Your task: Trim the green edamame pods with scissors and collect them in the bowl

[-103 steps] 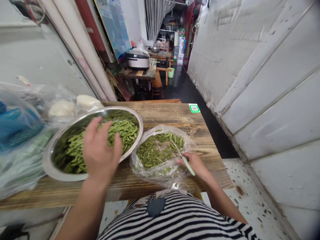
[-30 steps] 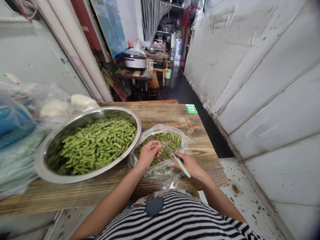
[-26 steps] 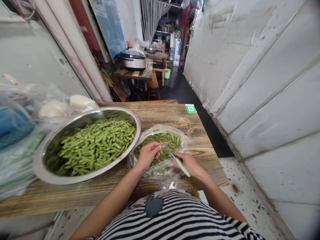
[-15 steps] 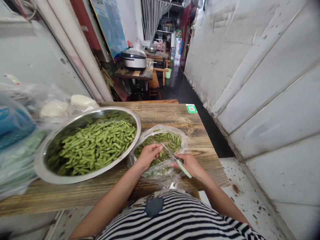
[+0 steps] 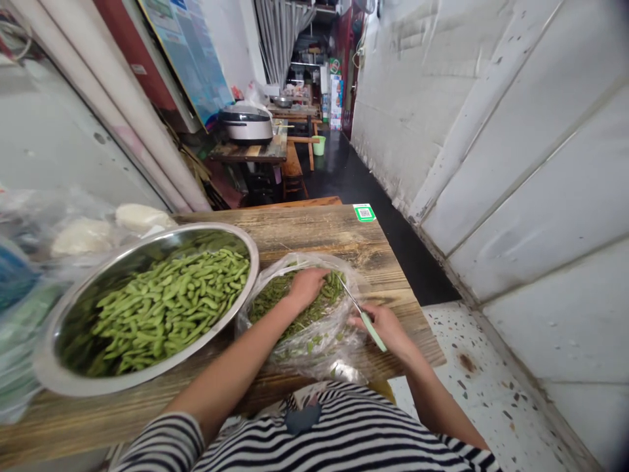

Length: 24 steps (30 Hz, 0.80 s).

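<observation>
A clear plastic bag (image 5: 289,354) lies spread on the wooden table, holding green pods and trimmings. My left hand (image 5: 308,287) reaches into the bag, its fingertips down among the pods at the far right part; what they grip, if anything, is hidden. Scissors with pale green handles (image 5: 372,330) are held in my right hand (image 5: 386,326), at the bag's right side, their blades pointing up and left towards my left fingertips. To the left stands a large steel basin (image 5: 46,354) with a heap of green pods (image 5: 171,301) in it.
Plastic bags with pale contents (image 5: 83,237) lie beyond the basin at the left. A green QR-code card (image 5: 364,213) is on the table's far right corner. Further off, a rice cooker (image 5: 246,124) stands on another table (image 5: 250,152). A wall (image 5: 491,164) runs along the right.
My left hand has moved forward and right, deeper over the pods in the bag, and the pod it held near the blades no longer shows. The camera view has shifted.
</observation>
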Available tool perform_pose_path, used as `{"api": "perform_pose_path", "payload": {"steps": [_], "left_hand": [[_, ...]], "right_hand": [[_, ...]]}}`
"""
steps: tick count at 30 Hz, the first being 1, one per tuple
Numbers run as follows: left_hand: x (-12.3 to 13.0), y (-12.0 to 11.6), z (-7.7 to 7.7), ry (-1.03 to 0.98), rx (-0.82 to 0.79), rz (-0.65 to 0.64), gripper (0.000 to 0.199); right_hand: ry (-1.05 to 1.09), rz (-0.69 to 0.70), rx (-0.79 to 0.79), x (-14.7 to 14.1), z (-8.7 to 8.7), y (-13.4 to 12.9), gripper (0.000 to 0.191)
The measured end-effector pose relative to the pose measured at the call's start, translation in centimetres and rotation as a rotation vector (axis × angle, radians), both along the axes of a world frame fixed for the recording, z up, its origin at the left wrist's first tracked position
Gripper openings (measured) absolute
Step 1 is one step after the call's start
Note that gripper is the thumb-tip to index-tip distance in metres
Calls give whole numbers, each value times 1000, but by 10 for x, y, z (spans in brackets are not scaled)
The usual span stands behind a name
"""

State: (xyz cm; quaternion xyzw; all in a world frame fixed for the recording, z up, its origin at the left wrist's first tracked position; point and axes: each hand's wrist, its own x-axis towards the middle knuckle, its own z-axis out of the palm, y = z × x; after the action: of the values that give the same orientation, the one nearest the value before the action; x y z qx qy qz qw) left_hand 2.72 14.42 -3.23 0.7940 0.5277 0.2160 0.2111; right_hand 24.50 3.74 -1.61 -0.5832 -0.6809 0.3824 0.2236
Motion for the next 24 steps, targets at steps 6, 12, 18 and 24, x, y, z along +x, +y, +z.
{"api": "perform_pose_path", "payload": {"steps": [6, 12, 18, 24], "left_hand": [[-1, 6, -3, 133, 4, -70, 22], [-1, 4, -7, 149, 1, -94, 27], [2, 0, -3, 43, 35, -50, 20], [-16, -31, -3, -548, -193, 97, 15]], "right_hand": [[10, -16, -22, 0, 4, -1, 41], [-12, 40, -5, -7, 14, 0, 37], [-65, 31, 23, -6, 23, -2, 43], [-153, 80, 33, -14, 28, -1, 31]]}}
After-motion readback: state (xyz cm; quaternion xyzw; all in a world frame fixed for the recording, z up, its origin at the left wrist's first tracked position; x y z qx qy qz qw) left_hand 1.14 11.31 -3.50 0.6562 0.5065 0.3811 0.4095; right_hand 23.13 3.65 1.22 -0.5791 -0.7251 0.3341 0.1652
